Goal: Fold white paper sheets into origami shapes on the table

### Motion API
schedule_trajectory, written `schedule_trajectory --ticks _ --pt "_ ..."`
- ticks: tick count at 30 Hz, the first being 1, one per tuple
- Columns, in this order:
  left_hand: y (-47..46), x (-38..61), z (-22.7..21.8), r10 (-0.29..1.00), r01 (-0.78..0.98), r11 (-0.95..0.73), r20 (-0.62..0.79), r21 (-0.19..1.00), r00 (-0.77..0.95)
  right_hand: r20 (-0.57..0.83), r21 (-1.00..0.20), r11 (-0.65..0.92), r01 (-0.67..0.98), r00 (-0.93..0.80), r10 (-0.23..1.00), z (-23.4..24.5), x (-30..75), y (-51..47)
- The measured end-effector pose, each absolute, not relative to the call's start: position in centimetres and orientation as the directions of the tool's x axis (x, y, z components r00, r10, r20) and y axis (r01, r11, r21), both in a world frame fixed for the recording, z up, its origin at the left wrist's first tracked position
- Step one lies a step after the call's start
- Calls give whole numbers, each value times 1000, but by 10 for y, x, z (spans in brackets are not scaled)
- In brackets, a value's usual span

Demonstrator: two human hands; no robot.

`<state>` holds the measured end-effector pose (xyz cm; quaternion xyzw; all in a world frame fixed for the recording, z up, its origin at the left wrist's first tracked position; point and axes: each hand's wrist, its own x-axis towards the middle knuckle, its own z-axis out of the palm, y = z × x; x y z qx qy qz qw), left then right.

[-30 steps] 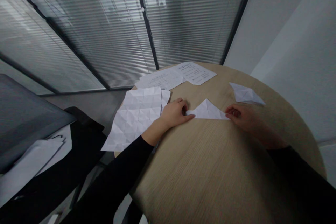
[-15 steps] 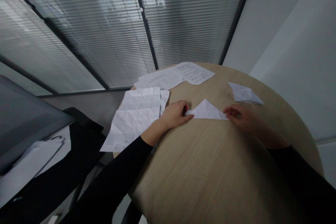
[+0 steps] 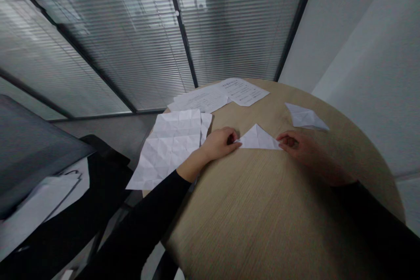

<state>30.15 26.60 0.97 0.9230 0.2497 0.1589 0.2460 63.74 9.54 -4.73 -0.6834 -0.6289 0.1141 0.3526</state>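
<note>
A white paper folded into a flat triangle [image 3: 258,139] lies on the round wooden table [image 3: 262,210], its point facing away from me. My left hand [image 3: 219,142] pinches the triangle's left corner with curled fingers. My right hand [image 3: 297,146] pinches the right corner, fingers closed on it. Both arms wear black sleeves.
A creased, unfolded white sheet [image 3: 170,146] hangs over the table's left edge. Printed sheets [image 3: 223,94] lie at the far edge. Another folded paper piece [image 3: 305,117] sits at the right. A dark chair with papers [image 3: 46,183] stands left; glass walls with blinds are behind.
Both hands have drawn slightly inward along the triangle's base, so less of the paper shows between them. The view shifted a little.
</note>
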Motion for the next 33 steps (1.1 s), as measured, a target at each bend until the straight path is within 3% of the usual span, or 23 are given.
schedule_trajectory --ticks 7,14,25,29,33 --pt "265 300 13 503 369 -808 211 459 838 272 -663 21 748 215 938 -45 633 97" --pt "268 297 10 304 193 -911 275 366 912 269 -660 28 750 201 942 -41 632 95" --pt "271 301 18 167 99 -935 177 340 970 279 -597 34 801 168 946 -33 633 92" --pt "269 301 16 198 126 -924 169 362 966 314 -567 86 819 118 942 -34 639 93" --pt "271 299 14 330 226 -875 186 427 925 361 -497 84 864 118 925 -37 646 94"
